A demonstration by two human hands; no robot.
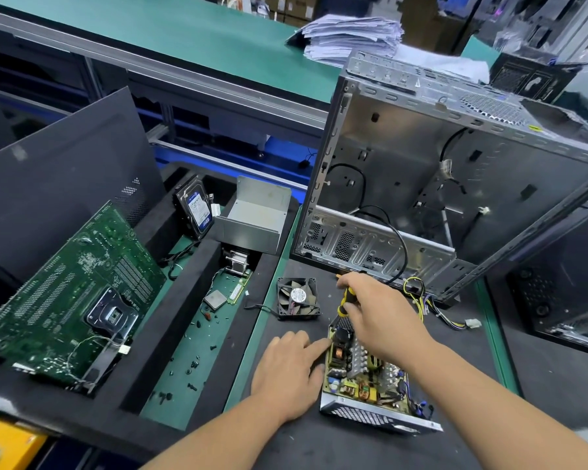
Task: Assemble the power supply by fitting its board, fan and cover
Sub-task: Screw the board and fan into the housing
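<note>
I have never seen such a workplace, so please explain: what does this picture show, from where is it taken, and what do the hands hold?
A camera on a person's head looks down at both hands. The right hand grips a yellow-and-black screwdriver, its tip down at the open metal power supply box with its green circuit board. The left hand rests its fingers against that box. Behind, on the dark mat, lies a black square fan, not yet fitted. A grey bent metal cover stands in the foam tray at left, near a large green motherboard. An empty silver computer case stands behind.

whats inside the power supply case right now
The board sits inside the power supply case, cover off. The right hand hides its far end; the fan lies outside.
</note>
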